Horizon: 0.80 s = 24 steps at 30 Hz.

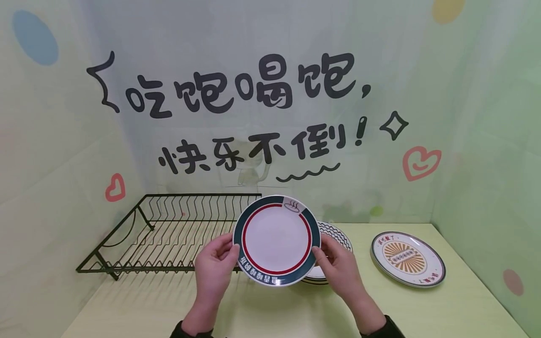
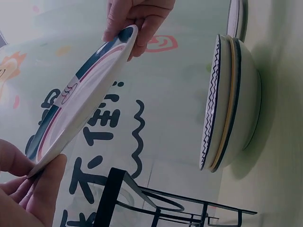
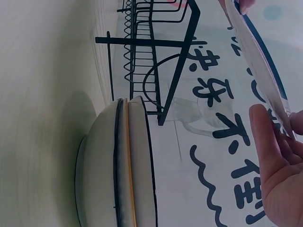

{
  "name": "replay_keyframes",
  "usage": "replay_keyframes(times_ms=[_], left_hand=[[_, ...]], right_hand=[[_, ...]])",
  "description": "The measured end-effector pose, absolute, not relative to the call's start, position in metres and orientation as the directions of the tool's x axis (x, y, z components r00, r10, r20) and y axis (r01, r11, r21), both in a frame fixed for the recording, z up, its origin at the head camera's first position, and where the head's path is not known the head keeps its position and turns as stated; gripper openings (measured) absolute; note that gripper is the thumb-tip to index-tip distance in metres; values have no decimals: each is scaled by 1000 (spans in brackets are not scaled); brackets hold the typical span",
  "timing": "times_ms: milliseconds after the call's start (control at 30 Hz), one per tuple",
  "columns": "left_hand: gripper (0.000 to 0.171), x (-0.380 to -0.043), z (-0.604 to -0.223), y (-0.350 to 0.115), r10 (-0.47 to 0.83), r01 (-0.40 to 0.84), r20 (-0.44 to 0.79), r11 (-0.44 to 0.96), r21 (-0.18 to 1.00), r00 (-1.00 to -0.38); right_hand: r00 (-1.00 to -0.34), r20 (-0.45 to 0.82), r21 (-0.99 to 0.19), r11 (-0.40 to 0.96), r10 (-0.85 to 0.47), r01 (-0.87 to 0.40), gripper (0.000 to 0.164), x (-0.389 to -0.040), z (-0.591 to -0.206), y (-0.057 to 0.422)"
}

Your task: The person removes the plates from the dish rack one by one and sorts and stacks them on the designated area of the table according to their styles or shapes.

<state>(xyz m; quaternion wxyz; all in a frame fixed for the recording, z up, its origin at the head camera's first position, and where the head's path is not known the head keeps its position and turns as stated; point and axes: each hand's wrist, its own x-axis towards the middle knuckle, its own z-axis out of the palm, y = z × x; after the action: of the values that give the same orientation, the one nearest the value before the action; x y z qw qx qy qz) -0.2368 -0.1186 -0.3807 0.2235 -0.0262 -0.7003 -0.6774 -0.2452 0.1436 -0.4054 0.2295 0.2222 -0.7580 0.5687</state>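
Both hands hold one round plate (image 1: 276,239) up above the table, tilted so its white face with a dark teal rim and red ring shows in the head view. My left hand (image 1: 214,263) pinches its left edge, thumb on the front. The opposite edge is pinched by my right hand (image 1: 340,265). In the left wrist view the plate (image 2: 85,94) appears nearly edge-on between the two hands. Behind it, partly hidden, stands a stack of plates or bowls (image 1: 336,234), the top one with a zigzag rim; the left wrist view shows the stacked dishes (image 2: 225,104) from the side.
A black wire dish rack (image 1: 169,234) stands at the back left of the pale table (image 1: 270,314). To the right lies a plate (image 1: 407,259) with an orange sunburst pattern. Printed cloth walls (image 1: 270,37) with large lettering enclose the back and sides.
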Motion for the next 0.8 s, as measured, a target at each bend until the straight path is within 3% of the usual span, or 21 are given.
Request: replay_keyframes(times_ms=[267,600,800], left_hand=[[28,-237,-384,-115,-246,325,336,85,942,-909],[28,-238,-387,-112,-211,357,372,106,928,-904],[29,-239,-389,-111,-171,357,380,151,922,-909]], right_hand=[[-843,537,-817,239,-18,-525,22,-241,-404,143],[-833,553,-815,225,26,-534,18,-240,-401,146],[-895,442,-877,234,52,-420,20,-241,-398,153]])
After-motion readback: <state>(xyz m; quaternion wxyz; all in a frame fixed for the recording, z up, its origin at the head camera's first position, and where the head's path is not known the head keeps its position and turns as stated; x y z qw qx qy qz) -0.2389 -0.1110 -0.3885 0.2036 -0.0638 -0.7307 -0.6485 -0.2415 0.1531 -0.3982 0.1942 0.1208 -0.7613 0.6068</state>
